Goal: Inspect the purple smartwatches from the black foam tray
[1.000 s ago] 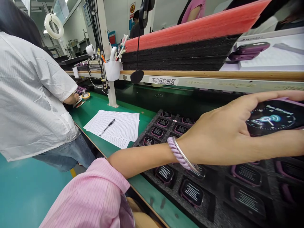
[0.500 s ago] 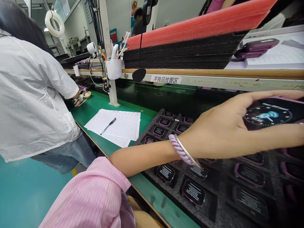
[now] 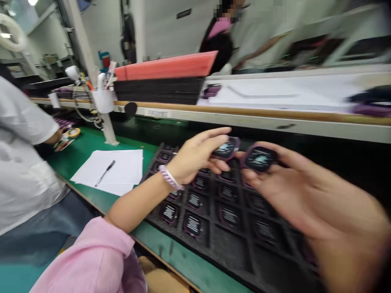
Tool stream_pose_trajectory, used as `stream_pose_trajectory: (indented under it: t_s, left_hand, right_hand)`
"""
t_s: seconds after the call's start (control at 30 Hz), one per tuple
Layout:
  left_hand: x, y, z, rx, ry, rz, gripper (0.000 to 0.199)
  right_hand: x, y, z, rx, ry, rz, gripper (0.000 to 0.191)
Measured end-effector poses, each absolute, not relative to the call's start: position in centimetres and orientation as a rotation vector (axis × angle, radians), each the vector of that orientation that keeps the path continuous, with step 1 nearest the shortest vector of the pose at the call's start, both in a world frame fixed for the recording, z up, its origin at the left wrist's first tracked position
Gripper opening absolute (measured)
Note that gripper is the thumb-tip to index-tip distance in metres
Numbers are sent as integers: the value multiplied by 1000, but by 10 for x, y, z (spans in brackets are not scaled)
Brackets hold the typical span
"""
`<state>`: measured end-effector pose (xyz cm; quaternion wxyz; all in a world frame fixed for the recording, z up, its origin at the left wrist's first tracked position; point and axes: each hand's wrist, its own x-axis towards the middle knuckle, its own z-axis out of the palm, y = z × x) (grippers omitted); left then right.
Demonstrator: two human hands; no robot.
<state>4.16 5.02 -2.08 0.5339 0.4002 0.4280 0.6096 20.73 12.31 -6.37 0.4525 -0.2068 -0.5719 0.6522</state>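
My left hand [image 3: 198,156], with a twisted lilac band at the wrist, is closed on a purple-rimmed watch [image 3: 226,148] whose screen is lit. Just to its right, my right hand [image 3: 293,183] grips a second watch [image 3: 260,158], also lit, between thumb and fingers. Both watches are held above a black foam tray [image 3: 220,240]. Several watches with lines of white text on their screens lie in its compartments, such as one near the front [image 3: 192,224]. Part of the tray is hidden under my right hand, which is blurred.
White papers [image 3: 106,167] with a pen [image 3: 105,173] lie on the green table left of the tray. A shelf edge [image 3: 232,116] runs behind, carrying stacked black foam [image 3: 159,90] and a white cup [image 3: 103,101]. A person in white [image 3: 24,134] is at the left.
The view has swung right. My right hand now shows, holding a watch. My left hand, still holding its watch, appears farther from the camera and nearer the middle of the view.
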Motion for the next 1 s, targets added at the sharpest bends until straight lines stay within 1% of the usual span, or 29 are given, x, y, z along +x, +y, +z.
stream_pose_trajectory:
  t_s: [0.1, 0.2, 0.4, 1.0]
  left_hand:
    - [42, 54, -29, 1036, 919, 1474, 40]
    - [44, 58, -36, 1152, 895, 1495, 41]
    - [48, 59, -41, 1284, 963, 1535, 43]
    - [49, 58, -42, 1326, 978, 1516, 46]
  right_hand:
    - [214, 116, -54, -475, -1244, 1745, 46]
    - [213, 114, -52, -430, -1262, 1721, 51]
    - [214, 115, -53, -391, -1300, 1661, 49]
    - [215, 115, -55, -388, -1348, 1588, 49]
